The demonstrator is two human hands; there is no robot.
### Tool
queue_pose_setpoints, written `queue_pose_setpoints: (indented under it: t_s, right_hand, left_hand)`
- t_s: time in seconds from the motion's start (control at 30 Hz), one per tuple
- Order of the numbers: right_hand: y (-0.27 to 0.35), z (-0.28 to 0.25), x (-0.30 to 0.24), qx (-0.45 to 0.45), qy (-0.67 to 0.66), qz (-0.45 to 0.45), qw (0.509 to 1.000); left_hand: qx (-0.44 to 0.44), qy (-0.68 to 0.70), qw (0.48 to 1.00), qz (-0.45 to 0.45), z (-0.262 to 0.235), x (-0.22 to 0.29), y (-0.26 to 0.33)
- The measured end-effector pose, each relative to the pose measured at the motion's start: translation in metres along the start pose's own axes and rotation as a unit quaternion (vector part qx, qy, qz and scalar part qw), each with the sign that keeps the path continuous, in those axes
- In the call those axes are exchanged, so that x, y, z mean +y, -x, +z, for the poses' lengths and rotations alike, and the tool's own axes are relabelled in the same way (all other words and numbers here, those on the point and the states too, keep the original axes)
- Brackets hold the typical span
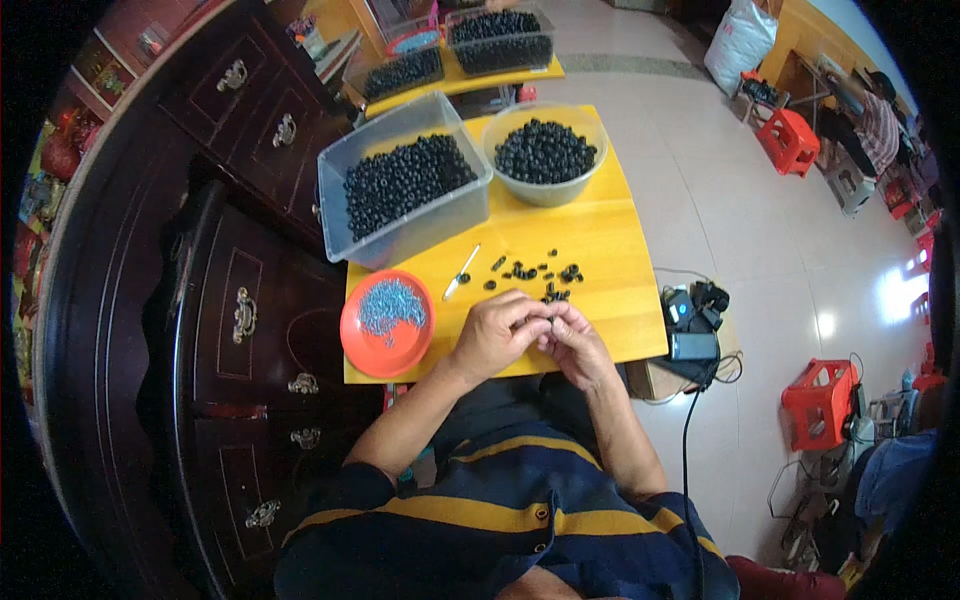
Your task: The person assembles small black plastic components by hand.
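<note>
My left hand [497, 333] and my right hand [581, 350] meet fingertip to fingertip over the near edge of the yellow table [620, 330]. Both are closed in a pinch around a small black part [549, 319], mostly hidden by the fingers. Just beyond them lie several loose small black parts [525, 271], some round, some on their sides. A thin white pen-like tool [461, 272] rests left of these. Left of my left hand is a round orange-red plate [385, 358] bearing a heap of small silvery-blue metal pieces [391, 306], like screws or pins.
A clear rectangular bin [474, 205] and a round tub [545, 192], both full of black parts, stand at the table's back. Dark wooden drawers [250, 290] line the left. Black devices with cables [692, 345] sit at right. Red stools [818, 404] and a seated person [878, 130] are farther right.
</note>
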State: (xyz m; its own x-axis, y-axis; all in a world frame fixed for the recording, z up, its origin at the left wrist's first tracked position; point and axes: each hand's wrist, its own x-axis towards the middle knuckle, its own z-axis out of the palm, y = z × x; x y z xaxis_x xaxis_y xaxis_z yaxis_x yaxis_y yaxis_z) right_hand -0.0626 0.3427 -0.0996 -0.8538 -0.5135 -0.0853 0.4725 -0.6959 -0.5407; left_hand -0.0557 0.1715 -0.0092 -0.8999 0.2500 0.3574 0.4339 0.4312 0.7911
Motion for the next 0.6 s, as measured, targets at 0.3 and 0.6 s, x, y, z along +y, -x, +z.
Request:
queue_pose_setpoints:
  t_s: [0.3,0.6]
  right_hand:
    - [0.006,-0.001,-0.015,0.013,-0.006,-0.013,1.0]
    - [0.006,-0.008,-0.01,0.03,0.044,-0.021,0.998]
  left_hand:
    - [0.014,0.01,1.0,0.004,0.009,0.005,-0.009]
    - [-0.013,-0.098,0.994,0.052,0.009,0.002,-0.009]
